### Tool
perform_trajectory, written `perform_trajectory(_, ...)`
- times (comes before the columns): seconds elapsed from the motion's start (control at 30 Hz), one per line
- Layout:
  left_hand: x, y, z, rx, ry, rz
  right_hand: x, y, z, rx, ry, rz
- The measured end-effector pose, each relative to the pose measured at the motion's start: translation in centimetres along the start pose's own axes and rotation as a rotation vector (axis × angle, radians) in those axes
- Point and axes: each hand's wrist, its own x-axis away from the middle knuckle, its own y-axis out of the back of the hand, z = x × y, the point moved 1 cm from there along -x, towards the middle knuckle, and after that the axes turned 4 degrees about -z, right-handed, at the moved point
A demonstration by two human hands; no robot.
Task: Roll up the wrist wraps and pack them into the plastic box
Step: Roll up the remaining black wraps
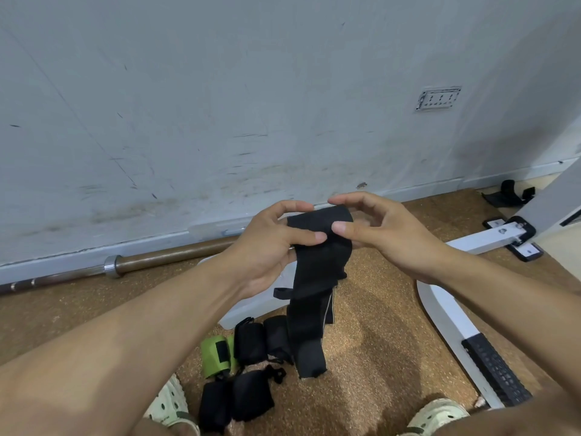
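Hands meet in mid-air: left hand (276,243) and right hand (380,234) each pinch the top of a black wrist wrap (314,278), whose tail hangs over the rolled wraps (248,372) on the floor. Forearms and the wrap hide most of the plastic box (257,306). A barbell (125,265) lies along the wall, and white bench legs (446,313) stand to the right.

A black wrist wrap (317,278) is hanging over a speckled brown floor (377,341), near black rolls (250,343) and a green roll (215,357).
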Motion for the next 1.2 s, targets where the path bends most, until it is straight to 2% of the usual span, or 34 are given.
perform_trajectory(0.13,-0.1,0.0,0.3,-0.077,-0.043,-0.004,-0.2,-0.2,-0.5,-0.067,-0.040,0.048)
perform_trajectory(0.5,0.5,-0.6,0.6,-0.132,0.056,0.111,0.2,-0.2,0.5,0.064,0.181,-0.146)
perform_trajectory(0.63,0.5,-0.8,0.6,-0.142,0.078,0.088,0.1,-0.6,0.3,0.083,0.208,-0.177)
perform_trajectory(0.77,0.2,-0.6,0.6,-0.102,0.046,0.023,0.3,-0.5,0.5,0.077,0.150,-0.111)
perform_trajectory(1.03,0.0,0.2,0.5,-0.136,-0.054,-0.007,0.1,-0.5,0.1,-0.075,-0.133,0.062)
perform_trajectory(1.2,0.1,0.2,0.5,-0.181,-0.106,-0.032,0.0,-0.5,0.0,-0.026,-0.076,0.016)
